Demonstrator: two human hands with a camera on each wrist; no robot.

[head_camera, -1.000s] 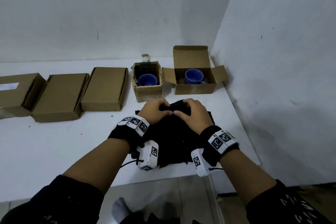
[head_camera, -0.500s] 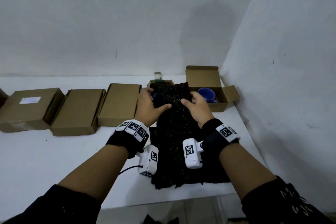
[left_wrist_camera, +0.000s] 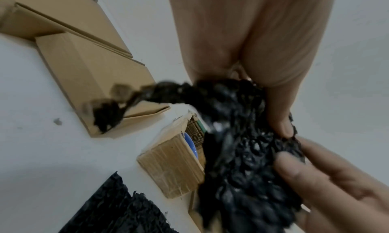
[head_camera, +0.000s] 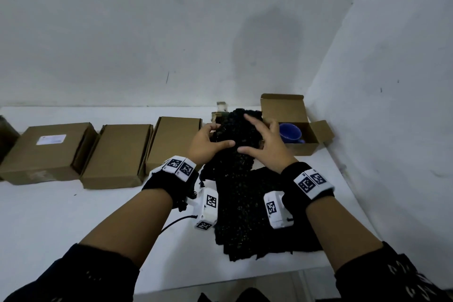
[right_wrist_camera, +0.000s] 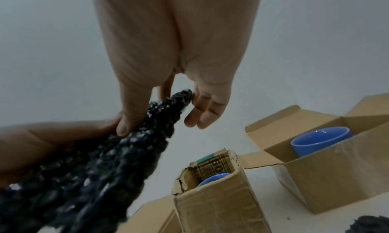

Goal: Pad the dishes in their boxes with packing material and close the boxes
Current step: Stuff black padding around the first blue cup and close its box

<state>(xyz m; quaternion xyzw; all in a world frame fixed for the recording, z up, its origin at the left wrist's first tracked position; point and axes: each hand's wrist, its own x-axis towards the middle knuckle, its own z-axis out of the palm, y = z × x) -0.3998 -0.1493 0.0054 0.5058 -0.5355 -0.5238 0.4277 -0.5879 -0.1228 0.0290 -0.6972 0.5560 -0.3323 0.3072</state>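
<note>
Both hands hold a black honeycomb packing sheet lifted off the table; its lower end still trails on the stack of black sheets. My left hand grips its left edge, thumb on the front. My right hand pinches the top right, fingers spread. The sheet hangs in front of a small open box with a blue cup inside; that box is almost hidden in the head view. To the right stands a wider open box with another blue cup.
Three shut cardboard boxes lie in a row to the left on the white table. A white wall closes the right side right behind the wider box. The table's front edge runs just below my wrists.
The hands rose from the stack with one black sheet and carried it away from me, over the small box, which it now covers. The head view tilted up.
</note>
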